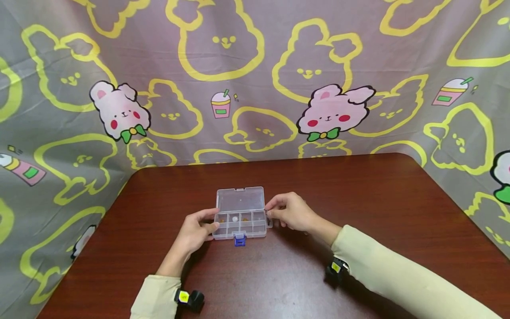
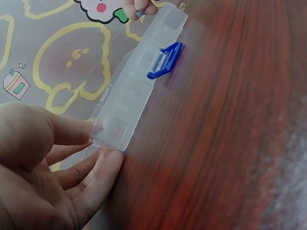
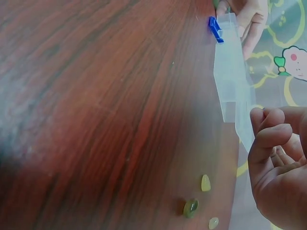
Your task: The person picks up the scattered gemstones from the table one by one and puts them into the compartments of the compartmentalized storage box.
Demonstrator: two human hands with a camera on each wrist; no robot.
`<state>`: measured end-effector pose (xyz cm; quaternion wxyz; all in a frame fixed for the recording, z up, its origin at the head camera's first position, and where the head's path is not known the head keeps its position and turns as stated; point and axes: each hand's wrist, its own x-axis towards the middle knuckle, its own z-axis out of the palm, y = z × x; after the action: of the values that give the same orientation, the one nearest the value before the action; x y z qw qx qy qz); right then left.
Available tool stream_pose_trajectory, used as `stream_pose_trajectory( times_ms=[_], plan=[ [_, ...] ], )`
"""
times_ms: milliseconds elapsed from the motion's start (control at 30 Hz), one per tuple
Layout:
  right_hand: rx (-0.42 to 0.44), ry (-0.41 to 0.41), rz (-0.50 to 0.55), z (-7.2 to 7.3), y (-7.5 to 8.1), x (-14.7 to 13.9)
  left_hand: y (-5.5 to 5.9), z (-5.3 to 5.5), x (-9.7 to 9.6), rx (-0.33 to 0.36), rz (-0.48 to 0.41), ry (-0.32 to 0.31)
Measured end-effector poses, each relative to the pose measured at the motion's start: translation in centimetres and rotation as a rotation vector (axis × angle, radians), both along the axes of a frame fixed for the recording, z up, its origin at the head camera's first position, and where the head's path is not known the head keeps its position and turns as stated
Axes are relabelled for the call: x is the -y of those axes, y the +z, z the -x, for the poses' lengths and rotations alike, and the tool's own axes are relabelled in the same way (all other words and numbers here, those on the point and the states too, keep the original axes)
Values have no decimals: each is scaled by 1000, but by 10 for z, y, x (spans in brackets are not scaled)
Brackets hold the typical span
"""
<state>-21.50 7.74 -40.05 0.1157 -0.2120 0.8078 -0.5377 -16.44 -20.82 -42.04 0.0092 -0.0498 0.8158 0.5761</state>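
Note:
A clear plastic compartment box (image 1: 233, 232) lies on the table, its lid (image 1: 241, 200) tipped back and its blue latch (image 1: 240, 240) facing the near side. Small amber pieces and a white bead (image 1: 235, 219) sit in its back row of compartments. My left hand (image 1: 195, 230) grips the left end of the box between thumb and fingers. Beside the right end, my right hand (image 1: 292, 212) pinches a small bluish-grey bead (image 2: 140, 14) at its fingertips; the fingers mostly cover it.
Three small yellow-green stones lie on the table below the right hand: a long one (image 3: 206, 183), a darker round one (image 3: 190, 208) and a pale one (image 3: 214, 223). The brown table (image 1: 279, 283) ends at a patterned curtain (image 1: 255, 88).

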Motion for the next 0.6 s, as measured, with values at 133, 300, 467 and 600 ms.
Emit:
stream_pose_trajectory(
  times_ms=[133, 300, 467, 600],
  plan=[
    [-14, 6, -19, 1, 1, 4, 0, 0, 0, -1, 0, -1],
    [-21, 21, -33, 3, 1, 8, 0, 0, 0, -1, 0, 2],
    [-26, 32, -35, 4, 0, 13, 0, 0, 0, 3, -3, 2],
    [-34, 41, -27, 4, -1, 17, 1, 0, 0, 7, -4, 4]
  ],
)
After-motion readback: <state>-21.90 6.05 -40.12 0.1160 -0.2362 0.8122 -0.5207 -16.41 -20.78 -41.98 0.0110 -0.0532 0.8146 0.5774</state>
